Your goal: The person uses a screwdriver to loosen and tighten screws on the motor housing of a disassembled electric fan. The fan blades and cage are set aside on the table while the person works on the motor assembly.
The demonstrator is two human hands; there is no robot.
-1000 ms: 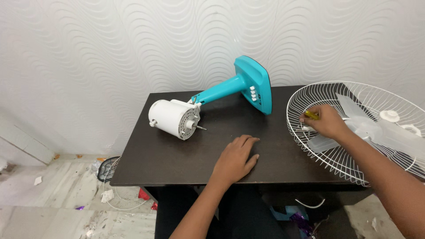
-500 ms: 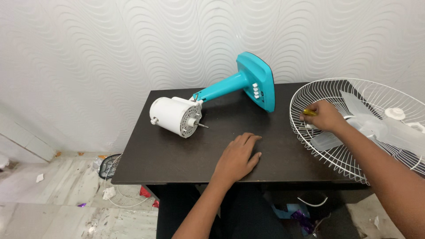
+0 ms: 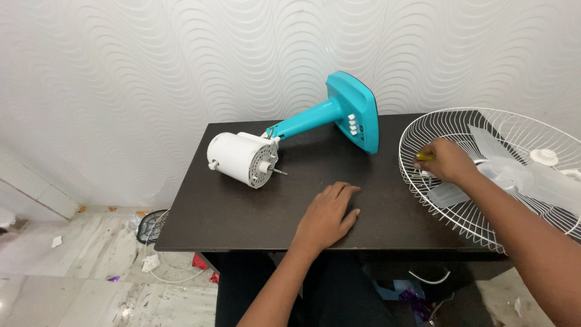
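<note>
Dark matte worktop (image 3: 242, 212), rectangular, pushed against a white wall (image 3: 151, 72) with a wavy relief pattern. Marble-look floor (image 3: 72, 284) to the left, littered with scraps; a second wire guard (image 3: 158, 245) leans low at the worktop's left corner.

Fan body lies on its side at the back: white motor (image 3: 242, 158) with shaft pointing to the front right, teal stem and base (image 3: 354, 112) tipped up against the wall.

Left hand (image 3: 327, 215) lies flat, palm down, fingers spread, on bare worktop near the front edge. Grip open, holding nothing.

Right hand (image 3: 445, 160) is at the left rim of the white wire guard (image 3: 484, 181), fingers curled shut around a small yellow-tipped item (image 3: 423, 156), too small to identify. Hand touches the guard wires.

The guard sits on the right end of the worktop and overhangs its right and front edges. Clear blades (image 3: 508, 175) and a white hub cap (image 3: 543, 156) lie inside it.

Open room: wide bare strip across the middle and front left of the worktop, between motor and left hand. Right side crowded by the guard. Motor is well back from the left edge.
</note>
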